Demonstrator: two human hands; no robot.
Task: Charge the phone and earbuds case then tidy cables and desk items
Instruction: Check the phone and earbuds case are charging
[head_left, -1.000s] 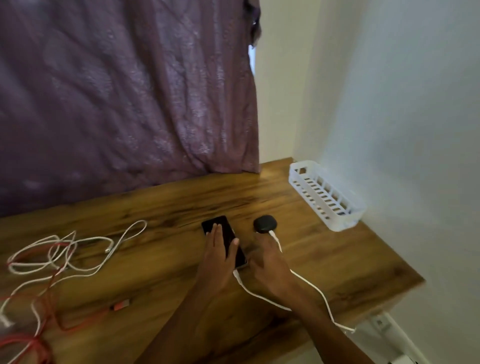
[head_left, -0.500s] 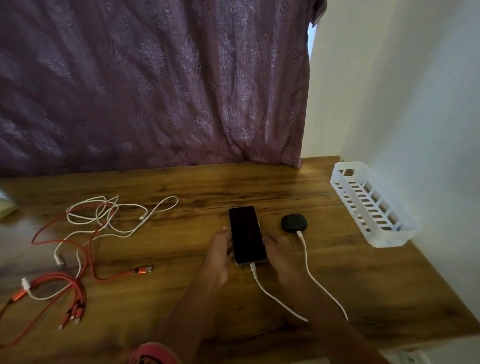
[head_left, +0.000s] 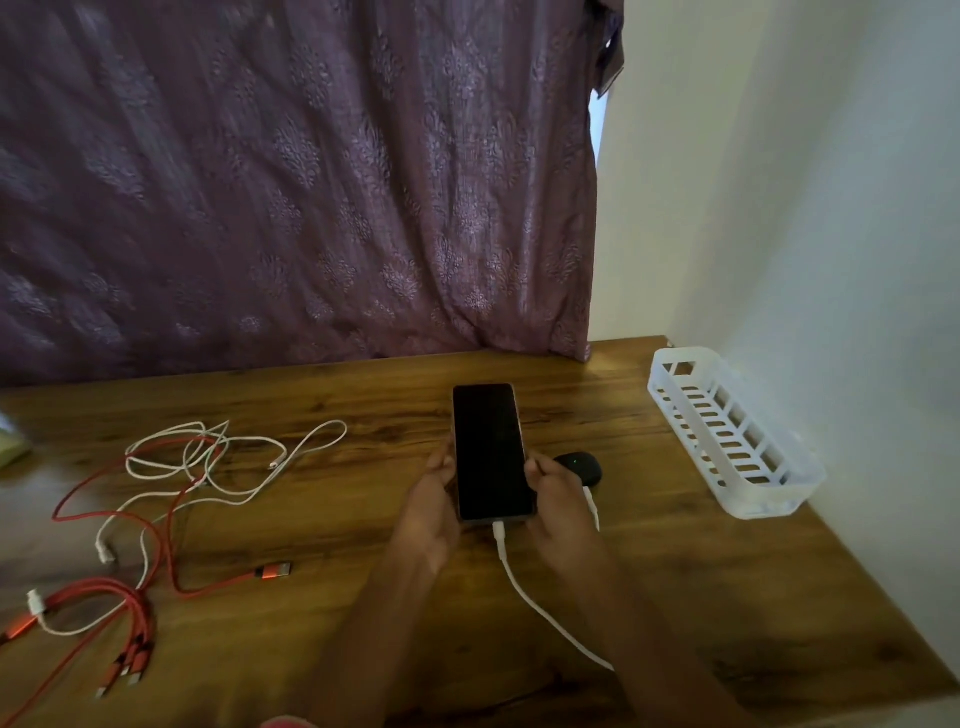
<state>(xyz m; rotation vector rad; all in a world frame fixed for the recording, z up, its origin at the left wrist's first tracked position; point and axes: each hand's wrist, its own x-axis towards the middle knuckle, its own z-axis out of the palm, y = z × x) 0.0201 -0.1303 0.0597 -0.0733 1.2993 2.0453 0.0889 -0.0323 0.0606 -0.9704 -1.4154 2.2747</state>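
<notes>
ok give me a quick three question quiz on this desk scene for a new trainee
1. True or false: a white cable is plugged into the near end of the phone.
2. Where does the earbuds case sit?
A. inside the white basket
B. on the desk, just right of the phone
C. among the red and white cables on the left
3. Fill in: the left hand and right hand hold the phone by its two long ____.

Key
1. True
2. B; a small green light shows on it
3. edges
</notes>
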